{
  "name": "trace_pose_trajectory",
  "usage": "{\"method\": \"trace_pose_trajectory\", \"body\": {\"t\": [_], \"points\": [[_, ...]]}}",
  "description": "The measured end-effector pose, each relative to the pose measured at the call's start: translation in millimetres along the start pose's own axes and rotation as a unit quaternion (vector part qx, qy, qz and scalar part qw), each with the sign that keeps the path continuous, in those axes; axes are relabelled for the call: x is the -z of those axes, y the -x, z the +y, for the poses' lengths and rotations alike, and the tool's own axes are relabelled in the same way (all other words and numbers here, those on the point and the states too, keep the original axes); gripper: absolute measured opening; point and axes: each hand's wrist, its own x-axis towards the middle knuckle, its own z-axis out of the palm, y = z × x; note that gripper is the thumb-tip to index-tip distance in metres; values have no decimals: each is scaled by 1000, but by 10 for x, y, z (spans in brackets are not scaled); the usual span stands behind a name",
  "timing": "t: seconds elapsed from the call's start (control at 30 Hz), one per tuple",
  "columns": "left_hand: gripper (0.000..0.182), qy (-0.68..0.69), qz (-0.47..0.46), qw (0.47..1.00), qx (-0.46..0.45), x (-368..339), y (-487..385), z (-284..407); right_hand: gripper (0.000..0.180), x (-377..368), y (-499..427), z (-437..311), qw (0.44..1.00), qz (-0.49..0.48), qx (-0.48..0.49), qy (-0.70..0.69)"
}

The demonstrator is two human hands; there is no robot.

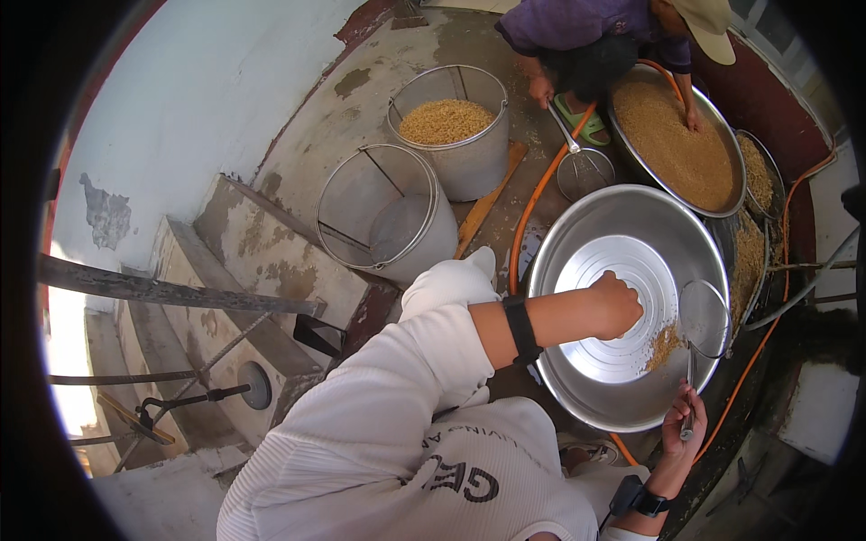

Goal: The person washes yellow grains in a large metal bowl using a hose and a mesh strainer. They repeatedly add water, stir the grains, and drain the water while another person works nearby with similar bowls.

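My left hand (614,306) is curled into a fist above the floor of a wide metal basin (588,223). Its palm side is hidden, and nothing shows sticking out of it. At the basin's near right rim, my right hand (682,420) grips the metal handle of a round wire-mesh skimmer (705,316). The skimmer's head lies inside the basin along its right wall. A small patch of wet-looking tan grain (663,347) clings to the basin beside the skimmer, with a few loose kernels scattered nearby.
Across from me a person (582,30) holds another skimmer (586,173) and reaches into a grain-filled basin (676,145). Two metal buckets stand left: one bucket (473,166) holds grain, the nearer bucket (419,237) none visible. An orange hose (534,203) crosses the floor near concrete steps (250,257).
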Motion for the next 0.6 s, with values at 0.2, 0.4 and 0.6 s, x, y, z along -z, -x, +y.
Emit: {"method": "trace_pose_trajectory", "body": {"t": [0.2, 0.4, 0.6], "points": [[35, -10, -9, 1000, 4, -14, 35, -16, 30, 58, -126, 83, 999, 14, -13, 41], [35, -43, -1, 999, -5, -36, 36, -34, 31, 84, -238, 101, 999, 11, -35, 34], [35, -49, 1, 999, -4, -27, 51, -34, 32, -26, -273, 155, 998, 5, -43, 42]]}}
